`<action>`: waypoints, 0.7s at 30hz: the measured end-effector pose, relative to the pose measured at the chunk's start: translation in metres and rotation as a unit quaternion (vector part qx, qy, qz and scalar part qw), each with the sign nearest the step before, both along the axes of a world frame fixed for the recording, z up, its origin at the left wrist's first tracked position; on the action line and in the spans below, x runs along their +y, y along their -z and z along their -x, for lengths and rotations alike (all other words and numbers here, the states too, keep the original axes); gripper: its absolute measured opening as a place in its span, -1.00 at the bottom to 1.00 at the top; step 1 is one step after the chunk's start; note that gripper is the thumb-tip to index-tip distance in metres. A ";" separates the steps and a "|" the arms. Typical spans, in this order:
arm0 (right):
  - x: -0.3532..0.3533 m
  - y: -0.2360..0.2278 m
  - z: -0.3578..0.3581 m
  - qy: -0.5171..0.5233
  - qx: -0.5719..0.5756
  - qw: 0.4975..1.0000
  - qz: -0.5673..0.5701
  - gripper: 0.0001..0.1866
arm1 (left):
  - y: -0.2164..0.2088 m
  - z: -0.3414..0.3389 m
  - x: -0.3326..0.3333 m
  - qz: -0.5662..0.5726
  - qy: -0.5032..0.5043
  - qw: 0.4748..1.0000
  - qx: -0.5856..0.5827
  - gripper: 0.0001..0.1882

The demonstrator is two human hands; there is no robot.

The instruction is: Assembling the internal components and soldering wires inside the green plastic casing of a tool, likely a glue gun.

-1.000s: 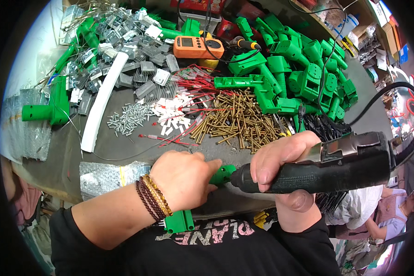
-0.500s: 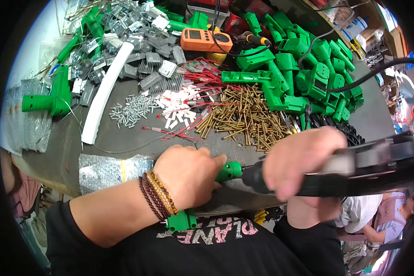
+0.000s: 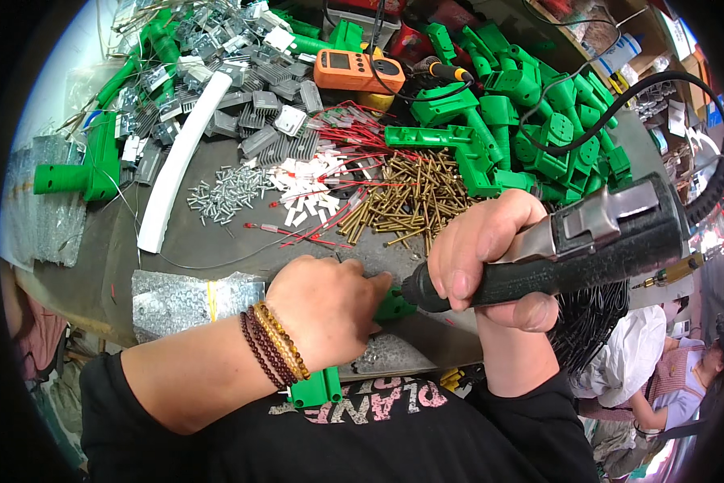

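My left hand (image 3: pixel 321 310), with beaded bracelets at the wrist, is closed around a green plastic housing (image 3: pixel 317 388) at the near edge of the table. Much of the housing is hidden under my palm; one end shows by my fingertips and another below my wrist. My right hand (image 3: pixel 486 249) grips a black corded electric screwdriver (image 3: pixel 595 253) with a metal lever along its side. The tool lies nearly level, its nose up against the housing's right end. Its bit cannot be seen.
Beyond my hands lie brass-coloured screws (image 3: pixel 414 189), small silver screws (image 3: pixel 229 193) and white connectors with red wires (image 3: pixel 305 181). Green housings (image 3: pixel 555 141) pile up at the far right, grey finned parts (image 3: pixel 277 149) at the far left. An orange multimeter (image 3: pixel 354 71) stands behind. Another person (image 3: pixel 676 378) is at right.
The screwdriver has moved left, its nose now against the housing, and its rear has lifted. My right hand has shifted left with it. My left hand stays nearly in place.
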State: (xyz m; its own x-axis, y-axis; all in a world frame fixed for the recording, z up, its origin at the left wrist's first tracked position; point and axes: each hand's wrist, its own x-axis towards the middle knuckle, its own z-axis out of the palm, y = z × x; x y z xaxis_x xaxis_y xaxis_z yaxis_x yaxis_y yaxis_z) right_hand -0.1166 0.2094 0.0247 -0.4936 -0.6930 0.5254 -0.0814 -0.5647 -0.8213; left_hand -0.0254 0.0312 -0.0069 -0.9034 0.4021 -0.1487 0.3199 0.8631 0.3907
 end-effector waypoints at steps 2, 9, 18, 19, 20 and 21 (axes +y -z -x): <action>0.003 -0.005 -0.004 0.009 -0.049 0.998 -0.048 -0.38 | 0.008 -0.001 -0.002 -0.013 0.000 1.000 0.026 -0.51; 0.014 -0.016 -0.017 -0.003 0.041 0.999 -0.011 -0.66 | -0.001 0.016 0.009 -0.004 0.063 0.998 -0.004 -0.62; 0.004 -0.008 -0.038 -0.030 0.078 0.994 -0.073 -0.60 | 0.015 0.032 -0.004 -0.039 -0.061 0.995 0.074 -0.65; 0.002 -0.002 -0.048 0.026 0.026 0.994 -0.101 -0.61 | 0.017 0.029 -0.003 -0.035 -0.070 0.993 0.083 -0.65; 0.002 -0.007 -0.029 -0.096 0.038 0.993 -0.059 -0.58 | 0.018 0.027 -0.002 -0.032 -0.079 0.992 0.091 -0.65; 0.003 -0.014 -0.026 -0.153 0.058 0.986 -0.025 -0.57 | 0.018 0.026 -0.002 -0.032 -0.085 0.992 0.091 -0.65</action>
State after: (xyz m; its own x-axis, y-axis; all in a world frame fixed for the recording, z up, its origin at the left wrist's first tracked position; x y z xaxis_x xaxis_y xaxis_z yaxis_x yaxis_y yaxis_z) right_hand -0.0905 0.2123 0.0388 -0.1968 -0.8268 0.5269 -0.0082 -0.5360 -0.8442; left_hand -0.0517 0.0294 -0.0251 -0.9687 0.2442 0.0436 0.2412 0.8860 0.3961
